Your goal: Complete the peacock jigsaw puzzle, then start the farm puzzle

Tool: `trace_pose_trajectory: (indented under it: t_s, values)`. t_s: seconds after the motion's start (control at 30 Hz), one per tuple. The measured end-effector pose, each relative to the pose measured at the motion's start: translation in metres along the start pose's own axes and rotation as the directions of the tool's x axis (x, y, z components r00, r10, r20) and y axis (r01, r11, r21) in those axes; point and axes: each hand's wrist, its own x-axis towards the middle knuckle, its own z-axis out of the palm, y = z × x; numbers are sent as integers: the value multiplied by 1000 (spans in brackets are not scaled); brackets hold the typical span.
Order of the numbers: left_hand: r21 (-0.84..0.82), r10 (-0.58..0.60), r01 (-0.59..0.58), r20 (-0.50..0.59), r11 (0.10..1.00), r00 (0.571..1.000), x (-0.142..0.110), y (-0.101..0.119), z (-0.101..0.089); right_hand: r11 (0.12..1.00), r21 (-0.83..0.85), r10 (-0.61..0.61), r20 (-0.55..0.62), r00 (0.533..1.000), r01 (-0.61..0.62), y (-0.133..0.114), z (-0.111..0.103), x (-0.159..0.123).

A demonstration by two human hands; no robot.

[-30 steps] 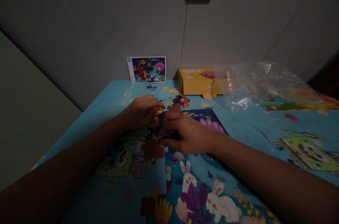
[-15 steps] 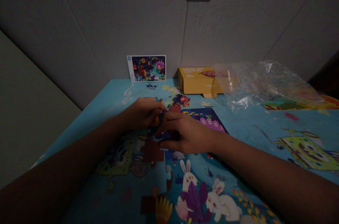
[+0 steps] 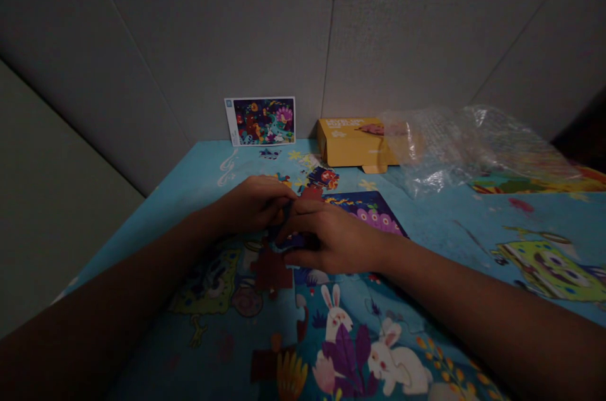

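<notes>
Bending close together at the left side of the puzzle (image 3: 369,300), the left hand (image 3: 258,204) and right hand (image 3: 331,230) have curled fingers; whether either grips anything, I cannot tell. The puzzle lies on a blue tabletop (image 3: 445,230), with a picture card (image 3: 265,123) and yellow box (image 3: 357,149) beyond it, clear plastic (image 3: 478,142) beyond its right.

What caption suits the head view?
Left hand beside right hand over a partly joined jigsaw puzzle, picture card propped behind.
</notes>
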Motion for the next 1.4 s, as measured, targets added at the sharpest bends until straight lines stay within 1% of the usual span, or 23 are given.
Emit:
trace_pose_trajectory:
  t_s: [0.2,0.4,0.47,0.5,0.53,0.57,0.63,0.7,0.73,0.77,0.8,0.87,0.93,1.03,1.13,1.27,1.33,1.4]
  values:
    - [-16,5,-5,-5,1000,1000,0,-2,1,1000,0,-6,-4,1000,6,0,-1,1]
    - [-6,-15,15,12,1000,1000,-1,-1,1,1000,-3,-20,0,1000,20,0,-1,1]
    - [2,-10,10,3,1000,1000,-1,-1,1,1000,8,-10,-32,999,10,0,0,2]
    - [6,-7,7,5,1000,1000,-1,-1,1,1000,13,20,-72,997,-19,0,1,2]
    - [13,-5,5,7,1000,1000,-1,-2,0,998,15,68,-130,989,-66,1,1,2]
    - [27,-1,1,2,1000,1000,0,-2,0,992,13,126,-203,971,-126,2,0,3]
    - [96,-11,16,-46,995,999,1,-3,-1,967,-7,236,-352,906,-255,6,0,3]
    - [197,-50,76,-132,978,990,2,-5,-2,933,-41,304,-442,844,-358,11,-1,3]
    - [235,-81,116,-154,965,985,1,-7,-2,916,-57,330,-458,826,-398,14,-1,3]
    - [255,-119,154,-148,955,982,1,-9,-1,901,-73,353,-450,820,-428,16,-1,3]
    - [257,-156,182,-119,949,981,0,-11,-1,892,-92,368,-421,829,-443,18,-1,2]
    - [227,-218,219,-32,949,975,-3,-14,1,887,-138,376,-336,864,-440,20,0,1]
    - [195,-245,236,23,952,969,-4,-16,2,891,-168,370,-271,889,-422,19,0,1]
    - [175,-243,231,52,957,969,-5,-15,1,889,-161,381,-258,888,-428,17,-1,1]
    - [163,-242,230,58,959,968,-3,-13,0,890,-149,387,-257,886,-431,16,-2,2]
    - [161,-218,211,28,964,976,-3,-13,-1,890,-129,392,-279,877,-438,18,-1,2]
    - [131,-178,177,-7,975,984,-2,-12,-1,894,-102,388,-315,866,-437,18,0,2]
    - [67,-107,110,-43,992,993,-2,-11,-1,906,-69,367,-361,857,-417,18,0,3]
